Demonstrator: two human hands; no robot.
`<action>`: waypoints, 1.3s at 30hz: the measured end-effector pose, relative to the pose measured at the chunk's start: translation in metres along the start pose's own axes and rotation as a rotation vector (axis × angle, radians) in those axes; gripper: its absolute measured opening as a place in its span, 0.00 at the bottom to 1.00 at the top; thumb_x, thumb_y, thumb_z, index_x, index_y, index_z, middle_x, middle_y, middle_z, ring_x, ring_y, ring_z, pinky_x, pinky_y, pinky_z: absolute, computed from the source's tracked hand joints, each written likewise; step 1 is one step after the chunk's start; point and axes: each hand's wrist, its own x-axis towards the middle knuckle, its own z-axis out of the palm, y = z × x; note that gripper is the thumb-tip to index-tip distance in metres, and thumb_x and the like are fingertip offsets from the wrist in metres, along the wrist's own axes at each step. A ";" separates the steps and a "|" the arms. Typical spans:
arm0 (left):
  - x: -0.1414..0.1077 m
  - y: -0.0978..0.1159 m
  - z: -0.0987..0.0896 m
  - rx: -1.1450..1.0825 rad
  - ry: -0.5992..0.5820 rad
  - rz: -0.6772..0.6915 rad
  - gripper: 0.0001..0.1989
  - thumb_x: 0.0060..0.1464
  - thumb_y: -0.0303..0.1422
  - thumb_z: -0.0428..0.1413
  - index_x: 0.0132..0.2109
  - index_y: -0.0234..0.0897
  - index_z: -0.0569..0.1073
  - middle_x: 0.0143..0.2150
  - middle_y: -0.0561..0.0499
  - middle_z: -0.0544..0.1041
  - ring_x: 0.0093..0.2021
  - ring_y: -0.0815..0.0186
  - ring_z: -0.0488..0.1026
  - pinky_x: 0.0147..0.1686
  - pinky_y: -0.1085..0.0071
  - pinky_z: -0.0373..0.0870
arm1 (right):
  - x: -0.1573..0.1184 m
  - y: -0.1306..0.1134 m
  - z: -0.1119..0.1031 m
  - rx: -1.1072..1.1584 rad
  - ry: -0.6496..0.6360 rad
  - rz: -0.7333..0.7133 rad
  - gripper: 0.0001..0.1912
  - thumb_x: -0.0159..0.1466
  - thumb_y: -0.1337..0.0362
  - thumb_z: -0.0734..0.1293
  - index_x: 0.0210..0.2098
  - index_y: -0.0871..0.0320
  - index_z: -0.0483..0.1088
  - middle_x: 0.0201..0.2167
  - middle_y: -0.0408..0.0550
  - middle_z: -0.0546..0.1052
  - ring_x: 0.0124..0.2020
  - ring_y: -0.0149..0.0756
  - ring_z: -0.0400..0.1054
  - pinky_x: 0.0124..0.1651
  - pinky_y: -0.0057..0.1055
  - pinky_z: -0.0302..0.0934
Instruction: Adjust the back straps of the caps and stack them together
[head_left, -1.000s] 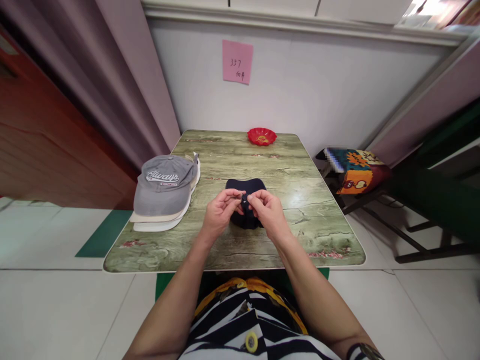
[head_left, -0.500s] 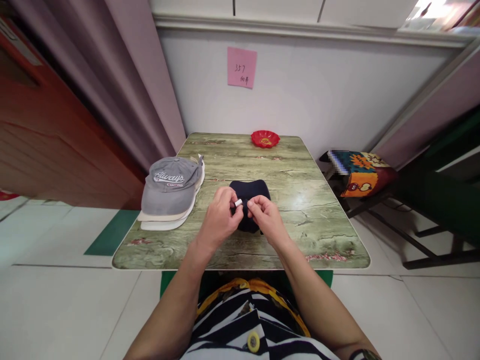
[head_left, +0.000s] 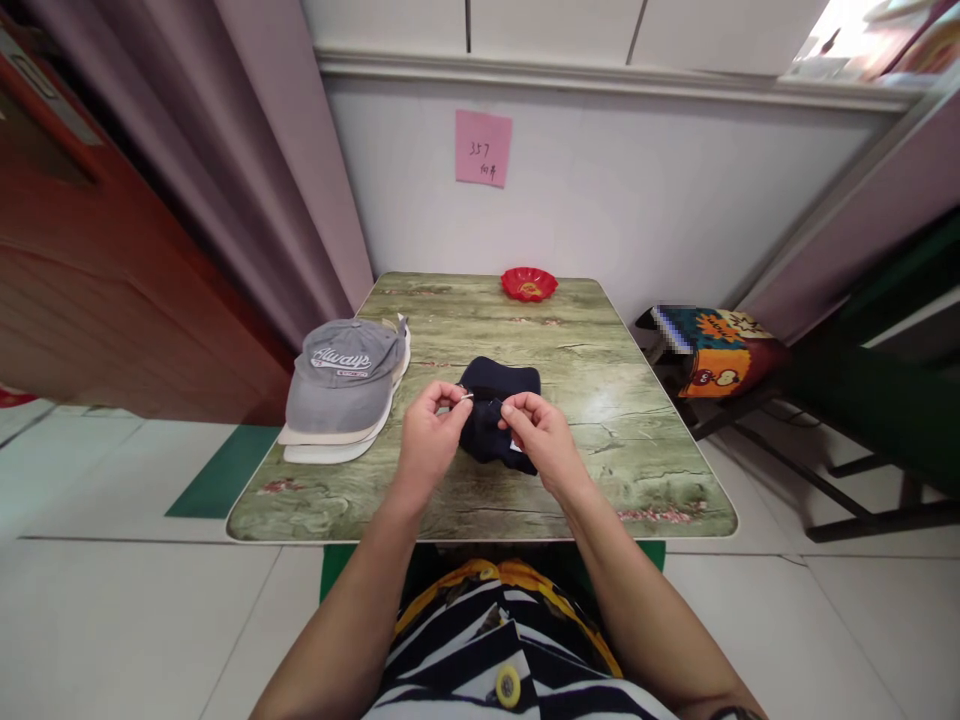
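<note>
Left hand (head_left: 431,428) pinches a small pale piece (head_left: 467,397); right hand (head_left: 543,438) pinches the dark cap (head_left: 504,379).

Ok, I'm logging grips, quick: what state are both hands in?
Left hand: closed, pinching a small pale piece by the dark cap.
Right hand: closed, pinching part of the dark cap.

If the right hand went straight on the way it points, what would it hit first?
The dark cap, most likely: the right hand seems to pinch part of it, though depth is unclear.
</note>
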 end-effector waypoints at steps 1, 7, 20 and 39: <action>0.000 0.001 0.001 -0.041 0.004 -0.018 0.09 0.46 0.32 0.63 0.31 0.36 0.70 0.34 0.51 0.76 0.36 0.67 0.73 0.38 0.73 0.70 | 0.000 -0.002 0.000 -0.003 -0.001 -0.006 0.17 0.55 0.50 0.71 0.31 0.58 0.68 0.24 0.41 0.73 0.19 0.24 0.56 0.21 0.24 0.48; -0.002 0.013 0.002 -0.410 -0.102 -0.326 0.15 0.41 0.34 0.67 0.33 0.34 0.71 0.32 0.51 0.78 0.33 0.67 0.76 0.36 0.71 0.73 | 0.001 -0.005 0.003 -0.071 0.014 -0.125 0.14 0.56 0.53 0.70 0.30 0.58 0.70 0.22 0.39 0.69 0.20 0.26 0.57 0.24 0.24 0.51; 0.003 0.008 0.005 -0.470 -0.116 -0.437 0.13 0.39 0.32 0.68 0.31 0.31 0.74 0.29 0.51 0.78 0.31 0.68 0.76 0.35 0.72 0.76 | 0.008 0.008 0.006 -0.150 0.067 -0.161 0.12 0.60 0.53 0.67 0.31 0.57 0.70 0.27 0.43 0.75 0.25 0.31 0.67 0.30 0.27 0.66; -0.004 0.013 0.009 -0.313 -0.153 -0.336 0.13 0.43 0.36 0.68 0.33 0.32 0.76 0.33 0.49 0.79 0.33 0.67 0.76 0.35 0.70 0.76 | 0.005 -0.002 -0.003 -0.165 0.045 -0.137 0.16 0.56 0.52 0.72 0.34 0.56 0.69 0.22 0.40 0.72 0.20 0.28 0.65 0.22 0.24 0.61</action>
